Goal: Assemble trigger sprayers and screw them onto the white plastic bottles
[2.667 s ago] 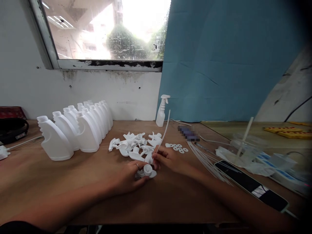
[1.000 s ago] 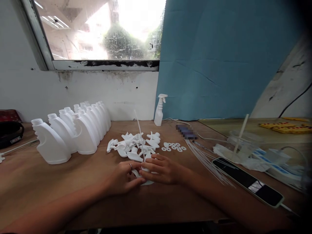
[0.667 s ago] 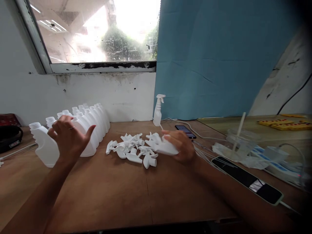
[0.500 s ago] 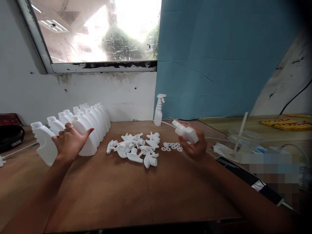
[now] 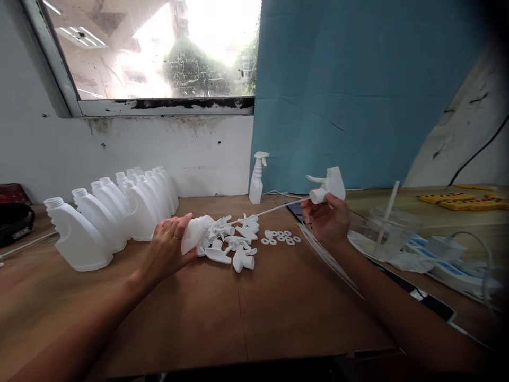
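Sprayer (image 5: pixel 328 185) raised above the table's right middle, gripped at its collar by the right hand (image 5: pixel 326 220), fingers closed round it. Its thin tube (image 5: pixel 266 212) runs down-left toward the bottle (image 5: pixel 194 234), tip at or near the bottle's mouth; cannot tell if it is inside. Bottle tilted on its side, held off the table by the left hand (image 5: pixel 167 252), fingers wrapped about its lower body.

Just right of the bottle: heap of loose sprayers (image 5: pixel 234 246) on the table (image 5: pixel 238 318). Right of the heap, small washers (image 5: pixel 280 237). Near the right forearm, a bundle of spare tubes (image 5: pixel 330 257).

Far left: rows of open bottles (image 5: pixel 115 212), upright. Far middle, by the wall: one finished spray bottle (image 5: pixel 257 178), upright. Right edge: phone (image 5: pixel 431 302), partly hidden by the arm.
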{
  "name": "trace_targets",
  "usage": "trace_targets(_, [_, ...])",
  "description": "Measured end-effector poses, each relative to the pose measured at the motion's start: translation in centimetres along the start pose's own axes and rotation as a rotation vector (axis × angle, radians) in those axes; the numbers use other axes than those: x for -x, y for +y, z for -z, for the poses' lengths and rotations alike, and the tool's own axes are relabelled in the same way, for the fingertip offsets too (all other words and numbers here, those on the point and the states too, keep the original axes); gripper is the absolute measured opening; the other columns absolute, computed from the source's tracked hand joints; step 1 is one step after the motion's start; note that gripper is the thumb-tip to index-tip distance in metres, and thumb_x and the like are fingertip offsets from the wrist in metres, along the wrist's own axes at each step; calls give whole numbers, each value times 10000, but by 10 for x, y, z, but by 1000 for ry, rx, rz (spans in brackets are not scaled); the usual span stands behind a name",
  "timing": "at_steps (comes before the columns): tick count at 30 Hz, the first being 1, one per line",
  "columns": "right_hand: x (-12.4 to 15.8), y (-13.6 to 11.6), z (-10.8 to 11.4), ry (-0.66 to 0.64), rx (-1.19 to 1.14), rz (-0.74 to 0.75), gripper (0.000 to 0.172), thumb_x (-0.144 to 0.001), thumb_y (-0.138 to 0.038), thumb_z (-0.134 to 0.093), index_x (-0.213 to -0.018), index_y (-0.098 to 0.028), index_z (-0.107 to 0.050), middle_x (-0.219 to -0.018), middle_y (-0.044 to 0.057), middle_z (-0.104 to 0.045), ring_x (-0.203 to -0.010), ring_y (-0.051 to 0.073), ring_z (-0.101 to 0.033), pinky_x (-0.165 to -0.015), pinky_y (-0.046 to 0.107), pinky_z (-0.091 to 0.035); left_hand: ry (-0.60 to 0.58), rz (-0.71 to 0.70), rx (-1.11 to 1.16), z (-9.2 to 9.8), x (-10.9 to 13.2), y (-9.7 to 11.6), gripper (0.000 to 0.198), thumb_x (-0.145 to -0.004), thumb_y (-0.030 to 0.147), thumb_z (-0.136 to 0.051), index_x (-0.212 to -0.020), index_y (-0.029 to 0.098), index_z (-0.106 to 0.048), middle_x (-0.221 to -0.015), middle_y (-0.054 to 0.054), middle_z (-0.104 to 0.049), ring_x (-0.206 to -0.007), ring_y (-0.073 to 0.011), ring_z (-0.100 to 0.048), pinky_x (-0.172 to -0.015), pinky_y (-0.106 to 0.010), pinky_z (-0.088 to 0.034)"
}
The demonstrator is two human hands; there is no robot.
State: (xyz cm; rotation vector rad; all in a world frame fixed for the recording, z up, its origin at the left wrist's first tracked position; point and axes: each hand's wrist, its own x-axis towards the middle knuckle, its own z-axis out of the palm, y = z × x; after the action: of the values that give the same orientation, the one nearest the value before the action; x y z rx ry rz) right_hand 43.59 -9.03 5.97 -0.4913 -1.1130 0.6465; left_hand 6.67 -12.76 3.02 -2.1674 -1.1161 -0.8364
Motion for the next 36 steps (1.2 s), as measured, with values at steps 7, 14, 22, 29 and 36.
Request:
trace_targets(7, [0, 5, 1, 7, 40, 18, 240, -773, -450, -634, -812, -216, -603, -613, 25, -626, -343, 132, -475, -303, 273, -293, -1, -112, -40, -1, 5, -1, 494, -836, 316, -607, -1271, 179, -417, -1122, -132, -631, -1122, -332, -531, -970, -496, -331])
trace_targets(14, [6, 4, -4, -36, 29, -15, 227, -781, -401, -604, -831, -179, -595, -615, 10, -650, -331, 108, -471, -336, 258, -324, 10, -77, -19, -2, 8, 3, 539, -832, 318, -616, -1316, 173, -428, -1157, -140, -620, -1139, -327, -522, -988, -493, -318])
trace_targets(22, [-2, 6, 3, 40, 39, 31, 171, -773, -363, -601, -810, -197, -599, -584, 18, -632, -321, 127, -459, -306, 271, -283, 31, -70, -22, -3, 9, 1, 531, -843, 333, -616, -1316, 186, -424, -1117, -123, -648, -1124, -327, -527, -983, -498, -313])
trace_targets(29, [27, 13, -22, -86, 23, -229, 277, -734, -419, -662, -858, -181, -596, -670, 7, -638, -422, 121, -514, -380, 249, -380, 13, -136, 29, -1, 10, 15, 617, -813, 263, -633, -1379, 191, -397, -1164, -123, -628, -1149, -325, -510, -1004, -509, -323])
trace_targets(36, [70, 18, -47, -545, 139, -501, 306, -709, -374, -761, -893, -168, -628, -734, 21, -658, -635, 170, -615, -611, 313, -536, -30, -209, 51, 2, 13, 35, 598, -822, 287, -622, -1376, 180, -424, -1175, -130, -616, -1153, -346, -487, -1006, -537, -314])
